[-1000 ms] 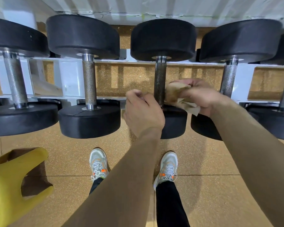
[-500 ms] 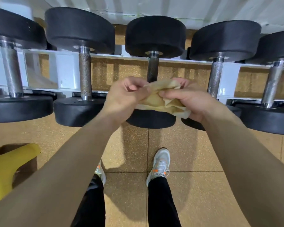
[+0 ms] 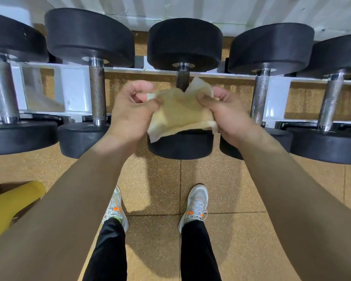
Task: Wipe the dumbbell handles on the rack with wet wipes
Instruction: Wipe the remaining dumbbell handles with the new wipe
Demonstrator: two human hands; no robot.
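Left hand [image 3: 130, 110] pinches one edge of wet wipe [image 3: 180, 112], right hand [image 3: 229, 114] the other. Sheet now spread between them, off middle dumbbell handle [image 3: 182, 78], just in front of it. Second ago it was bunched in right hand against that handle. Likely refolding — next handle on rack [image 3: 73, 86] pending.

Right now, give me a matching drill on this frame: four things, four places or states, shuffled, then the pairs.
Things
1. crumpled tan wet wipe
2. black rubber dumbbell with the dark handle
3. yellow plastic object
4. grey sneakers with orange marks

Places or states
a. worn on the feet, on the tan floor tiles
b. pinched between left hand and right hand
c. at the lower left edge of the view
d. on the white metal rack, directly behind the wipe

Pairs: 1-b, 2-d, 3-c, 4-a
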